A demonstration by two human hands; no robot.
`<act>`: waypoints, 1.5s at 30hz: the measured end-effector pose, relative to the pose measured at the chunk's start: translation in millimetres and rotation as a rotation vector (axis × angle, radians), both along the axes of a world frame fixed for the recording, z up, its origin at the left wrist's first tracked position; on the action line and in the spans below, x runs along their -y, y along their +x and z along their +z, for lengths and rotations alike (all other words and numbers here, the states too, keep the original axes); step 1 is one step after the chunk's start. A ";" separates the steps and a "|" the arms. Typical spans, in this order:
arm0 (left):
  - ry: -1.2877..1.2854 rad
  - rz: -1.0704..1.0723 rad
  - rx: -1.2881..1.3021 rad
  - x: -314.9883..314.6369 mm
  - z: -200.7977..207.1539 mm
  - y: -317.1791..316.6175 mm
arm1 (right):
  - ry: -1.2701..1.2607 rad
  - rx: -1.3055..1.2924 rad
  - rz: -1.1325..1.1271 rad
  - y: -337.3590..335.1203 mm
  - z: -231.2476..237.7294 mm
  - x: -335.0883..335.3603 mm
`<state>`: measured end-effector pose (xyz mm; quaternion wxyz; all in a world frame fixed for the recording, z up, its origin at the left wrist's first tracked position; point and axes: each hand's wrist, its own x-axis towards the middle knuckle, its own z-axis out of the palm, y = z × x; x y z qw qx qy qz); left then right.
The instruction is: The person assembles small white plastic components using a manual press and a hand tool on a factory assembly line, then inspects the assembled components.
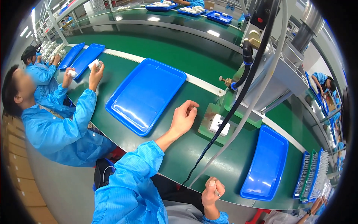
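Observation:
My left hand [184,118] hovers over the green bench between a blue tray and the press, its fingers curled together with nothing visible in them. Just right of it, a white plug socket block [219,125] sits on the green base [204,131] of a press machine [250,84]. No hand touches the block. My right hand [213,191] is closed in a fist near the bench's front edge; a small bit of something pale shows at its fingers, too small to name. Left of my left hand lies the blue tray [147,95], with nothing in it.
Another blue tray [265,164] lies right of the press. A black hose [220,131] and a grey cable [233,137] hang across the front. A person in blue [63,130] works at left, holding white pieces. Racks of metal parts [313,175] stand far right.

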<state>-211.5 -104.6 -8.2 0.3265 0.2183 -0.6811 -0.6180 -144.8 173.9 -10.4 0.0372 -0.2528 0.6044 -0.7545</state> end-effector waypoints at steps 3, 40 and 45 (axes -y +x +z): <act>-0.035 0.011 0.006 -1.2 2.8 0.6 | -0.004 -0.004 0.003 0.5 1.0 0.5; -0.039 0.017 0.032 -2.6 12.0 6.1 | 0.037 0.066 -0.071 1.5 -4.9 2.8; -0.047 0.016 0.035 -2.4 12.4 7.3 | 0.017 0.147 -0.036 -3.2 6.6 5.4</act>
